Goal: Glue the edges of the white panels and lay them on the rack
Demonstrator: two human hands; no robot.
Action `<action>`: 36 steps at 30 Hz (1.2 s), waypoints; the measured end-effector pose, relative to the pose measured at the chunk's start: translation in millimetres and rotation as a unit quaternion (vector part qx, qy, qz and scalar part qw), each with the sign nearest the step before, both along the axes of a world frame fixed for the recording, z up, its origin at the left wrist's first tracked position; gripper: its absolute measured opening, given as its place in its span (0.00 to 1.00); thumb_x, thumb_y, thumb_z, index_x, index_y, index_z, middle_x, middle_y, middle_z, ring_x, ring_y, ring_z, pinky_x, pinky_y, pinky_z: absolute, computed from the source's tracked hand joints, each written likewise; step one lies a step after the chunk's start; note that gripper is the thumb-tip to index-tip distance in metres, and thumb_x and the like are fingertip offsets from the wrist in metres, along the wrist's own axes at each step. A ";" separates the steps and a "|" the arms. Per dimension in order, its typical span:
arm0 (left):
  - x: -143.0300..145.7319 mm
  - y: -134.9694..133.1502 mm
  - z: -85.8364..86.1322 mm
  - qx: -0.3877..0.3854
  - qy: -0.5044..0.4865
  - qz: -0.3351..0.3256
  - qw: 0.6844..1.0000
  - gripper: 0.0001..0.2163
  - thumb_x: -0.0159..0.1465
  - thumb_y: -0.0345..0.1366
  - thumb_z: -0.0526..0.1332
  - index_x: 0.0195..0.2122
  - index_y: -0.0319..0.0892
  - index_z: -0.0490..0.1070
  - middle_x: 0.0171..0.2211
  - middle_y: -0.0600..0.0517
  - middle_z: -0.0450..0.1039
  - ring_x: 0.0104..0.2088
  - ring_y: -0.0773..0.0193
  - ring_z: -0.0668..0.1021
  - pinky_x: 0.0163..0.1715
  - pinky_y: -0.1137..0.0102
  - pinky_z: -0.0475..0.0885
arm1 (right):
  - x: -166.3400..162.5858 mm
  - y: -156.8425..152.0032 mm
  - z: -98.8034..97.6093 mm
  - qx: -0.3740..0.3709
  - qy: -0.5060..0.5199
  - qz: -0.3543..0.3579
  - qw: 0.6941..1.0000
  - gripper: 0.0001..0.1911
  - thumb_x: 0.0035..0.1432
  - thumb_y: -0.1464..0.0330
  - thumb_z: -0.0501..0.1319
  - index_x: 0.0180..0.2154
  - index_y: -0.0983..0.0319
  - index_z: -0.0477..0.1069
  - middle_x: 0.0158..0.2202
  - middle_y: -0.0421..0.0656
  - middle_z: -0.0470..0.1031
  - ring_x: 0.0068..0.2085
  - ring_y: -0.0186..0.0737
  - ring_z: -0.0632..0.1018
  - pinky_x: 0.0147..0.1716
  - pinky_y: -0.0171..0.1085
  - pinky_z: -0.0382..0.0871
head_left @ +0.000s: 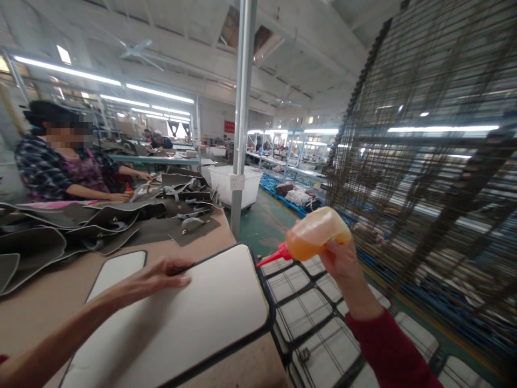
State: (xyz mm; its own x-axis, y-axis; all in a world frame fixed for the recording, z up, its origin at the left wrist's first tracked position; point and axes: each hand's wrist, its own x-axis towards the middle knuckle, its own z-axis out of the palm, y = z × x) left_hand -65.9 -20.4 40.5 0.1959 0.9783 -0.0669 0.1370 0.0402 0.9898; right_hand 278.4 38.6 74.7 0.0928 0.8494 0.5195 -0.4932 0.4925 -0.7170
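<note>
A cream-white panel with rounded corners and a dark edge strip lies tilted in front of me. My left hand grips its far edge, thumb on the white face and fingers at the rim. In my right hand is a clear squeeze bottle of amber liquid, held on its side. Its red nozzle points left, with the tip at the panel's far right corner, along the dark edge; whether it touches I cannot tell. Another white panel lies partly hidden beyond my left forearm.
Several pale panels sit on a wire rack at lower right. A tall stack of wire racks stands on the right. Grey-brown bag pieces cover the table's left; a co-worker works behind them. A metal post and white bin stand ahead.
</note>
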 end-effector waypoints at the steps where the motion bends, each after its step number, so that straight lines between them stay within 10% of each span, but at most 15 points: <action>1: -0.7 0.1 -2.1 0.011 -0.005 0.021 1.000 0.13 0.45 0.39 0.70 0.34 0.47 0.83 0.31 0.50 0.81 0.37 0.44 0.81 0.36 0.63 0.74 | 2.2 -2.7 -0.2 -0.012 0.000 0.009 1.000 0.42 0.25 0.60 0.78 0.47 0.59 0.72 0.37 0.46 0.81 0.45 0.57 0.80 0.49 0.59 0.71; 7: -17.8 13.3 -16.1 -0.001 0.035 -0.019 0.999 0.11 0.47 0.39 0.71 0.33 0.45 0.83 0.32 0.48 0.81 0.37 0.48 0.80 0.37 0.66 0.74 | 16.4 -27.0 -17.9 -0.074 -0.035 0.066 0.994 0.40 0.23 0.61 0.78 0.44 0.61 0.74 0.35 0.48 0.81 0.44 0.60 0.79 0.47 0.61 0.71; 17: 34.3 37.1 -52.6 -0.078 -0.139 0.127 0.979 0.19 0.39 0.39 0.76 0.31 0.39 0.76 0.27 0.49 0.80 0.25 0.60 0.79 0.24 0.71 0.72 | -41.5 -16.2 -74.2 -0.033 0.111 -0.180 0.977 0.23 0.39 0.64 0.73 0.40 0.59 0.74 0.36 0.39 0.78 0.37 0.39 0.78 0.40 0.39 0.74; 21: 43.9 42.9 -56.1 -0.089 -0.186 0.086 0.975 0.21 0.43 0.39 0.76 0.37 0.38 0.76 0.31 0.47 0.81 0.28 0.58 0.80 0.27 0.69 0.74 | -43.6 5.8 -79.1 -0.042 0.116 -0.208 0.970 0.24 0.38 0.65 0.73 0.41 0.59 0.72 0.35 0.37 0.77 0.36 0.37 0.77 0.39 0.37 0.74; 27: 38.0 45.6 -51.1 -0.088 -0.207 0.021 0.974 0.23 0.44 0.33 0.75 0.42 0.35 0.76 0.35 0.45 0.81 0.32 0.56 0.82 0.31 0.68 0.76 | -37.8 -0.6 -92.2 -0.065 0.103 -0.193 0.974 0.24 0.36 0.65 0.74 0.38 0.60 0.72 0.32 0.36 0.76 0.33 0.36 0.77 0.33 0.35 0.75; 33: 31.9 60.8 -51.2 -0.109 -0.211 0.096 0.967 0.21 0.45 0.24 0.72 0.43 0.33 0.75 0.31 0.46 0.82 0.28 0.60 0.81 0.28 0.71 0.75 | -49.8 -46.2 -142.7 -0.102 -0.056 0.023 0.993 0.33 0.39 0.62 0.73 0.49 0.61 0.70 0.40 0.47 0.79 0.38 0.48 0.80 0.36 0.44 0.77; 36: 36.2 62.1 -52.6 -0.112 -0.213 0.086 0.967 0.21 0.46 0.23 0.72 0.43 0.33 0.75 0.31 0.47 0.82 0.28 0.61 0.81 0.29 0.72 0.76 | -50.9 -22.8 -127.6 -0.083 -0.020 -0.090 0.992 0.31 0.38 0.63 0.73 0.47 0.59 0.71 0.41 0.45 0.78 0.40 0.47 0.79 0.40 0.43 0.75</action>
State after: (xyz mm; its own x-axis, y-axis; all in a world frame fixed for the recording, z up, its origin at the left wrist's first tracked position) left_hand -29.7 41.8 -12.2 0.0882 0.9690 -0.2306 -0.3092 0.2467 0.9184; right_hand 227.5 15.9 -52.9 0.2321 0.8953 0.3803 -0.3776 0.4432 -0.8130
